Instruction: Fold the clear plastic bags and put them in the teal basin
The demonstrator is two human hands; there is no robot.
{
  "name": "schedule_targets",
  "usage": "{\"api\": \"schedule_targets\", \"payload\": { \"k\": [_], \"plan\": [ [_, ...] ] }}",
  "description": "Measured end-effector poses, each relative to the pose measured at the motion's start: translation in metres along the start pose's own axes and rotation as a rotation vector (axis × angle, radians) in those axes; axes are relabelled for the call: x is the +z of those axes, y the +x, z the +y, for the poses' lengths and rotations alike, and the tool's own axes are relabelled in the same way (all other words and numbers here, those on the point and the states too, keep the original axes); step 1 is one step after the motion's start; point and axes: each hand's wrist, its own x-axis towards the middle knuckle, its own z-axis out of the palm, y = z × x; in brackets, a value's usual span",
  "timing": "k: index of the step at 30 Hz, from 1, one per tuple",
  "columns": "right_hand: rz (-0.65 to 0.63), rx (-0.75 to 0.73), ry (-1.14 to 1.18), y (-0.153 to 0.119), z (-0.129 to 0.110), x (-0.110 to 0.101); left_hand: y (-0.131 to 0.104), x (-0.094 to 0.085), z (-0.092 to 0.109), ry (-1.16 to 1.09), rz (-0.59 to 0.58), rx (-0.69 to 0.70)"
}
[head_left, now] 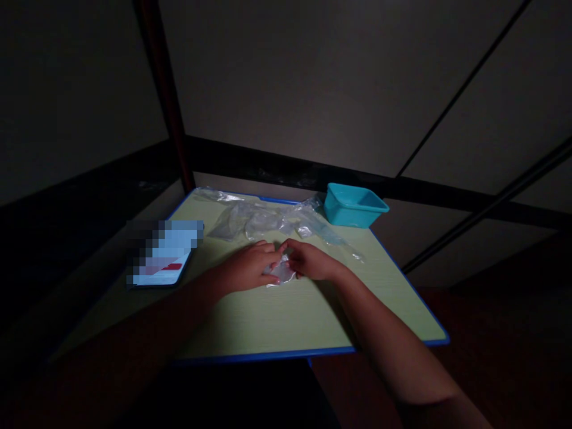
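Note:
A small piece of clear, shiny plastic point(284, 273), apparently a little bag, lies on the table between my two hands. My left hand point(250, 267) holds its left side, with the thumb along the near edge and the fingers at the far edge. From the right, my right hand point(313, 261) grips the other side with curled fingers, its index finger reaching across to the left fingertips. Whether anything is inside the plastic is too dim to tell. Just beyond both hands spreads a heap of crumpled clear plastic bags point(263, 219).
The pale table point(268, 328) has a blue edge. A turquoise plastic basket point(355, 205) stands at the far right corner, touching the plastic. On the left lies a phone or tablet point(167, 277) with a lit, partly blurred screen. A wall point(286, 89) rises behind the table.

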Motion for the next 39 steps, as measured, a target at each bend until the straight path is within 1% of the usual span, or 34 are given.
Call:
{"api": "schedule_targets", "payload": {
  "k": [5,9,10,12,13,14,15,16,18,19,21,22,25,28,31,36,39],
  "plan": [
    [0.033,-0.002,-0.07,0.0,-0.004,0.004,0.0,0.002,-0.002,0.021,-0.006,0.016],
    [0.086,-0.047,-0.168,-0.002,-0.006,0.002,0.001,0.002,-0.004,-0.005,-0.018,-0.033],
    [0.13,-0.064,-0.191,-0.002,-0.006,0.0,0.001,0.002,-0.004,-0.01,-0.021,-0.046],
    [0.264,-0.096,-0.189,-0.002,-0.007,-0.005,0.001,0.003,-0.005,-0.011,-0.018,-0.057],
    [0.326,-0.106,-0.14,-0.002,-0.008,-0.007,0.001,0.003,-0.006,-0.01,-0.015,-0.055],
    [0.358,-0.111,-0.049,-0.002,-0.009,-0.009,0.001,0.003,-0.006,-0.009,-0.013,-0.051],
    [0.347,-0.111,0.078,-0.002,-0.011,-0.009,0.002,0.003,-0.006,-0.008,-0.012,-0.051],
    [0.298,-0.108,0.226,-0.002,-0.013,-0.008,0.002,0.004,-0.006,-0.007,-0.012,-0.056],
    [0.136,-0.086,0.507,-0.002,-0.019,-0.002,0.002,0.004,-0.006,-0.012,-0.016,-0.072],
    [0.058,-0.063,0.609,-0.001,-0.021,0.002,0.002,0.005,-0.005,-0.018,-0.016,-0.083],
    [-0.037,0.009,0.717,0.001,-0.024,0.011,0.003,0.005,-0.005,-0.03,-0.01,-0.1],
    [-0.057,0.054,0.729,0.002,-0.024,0.014,0.003,0.005,-0.005,-0.032,-0.007,-0.103],
    [-0.06,0.191,0.693,0.006,-0.02,0.019,0.003,0.004,-0.005,-0.011,-0.012,-0.093],
    [-0.034,0.304,0.645,0.007,-0.015,0.017,0.003,0.003,-0.005,0.032,-0.028,-0.072],
    [-0.003,0.374,0.607,0.006,-0.012,0.012,0.002,0.002,-0.004,0.086,-0.05,-0.075],
    [0.02,0.414,0.616,0.006,-0.01,0.007,0.0,0.002,-0.004,0.153,-0.054,-0.138],
    [-0.017,0.358,0.78,0.007,-0.015,0.006,-0.001,0.002,-0.004,0.137,-0.046,-0.162]
  ]
}}
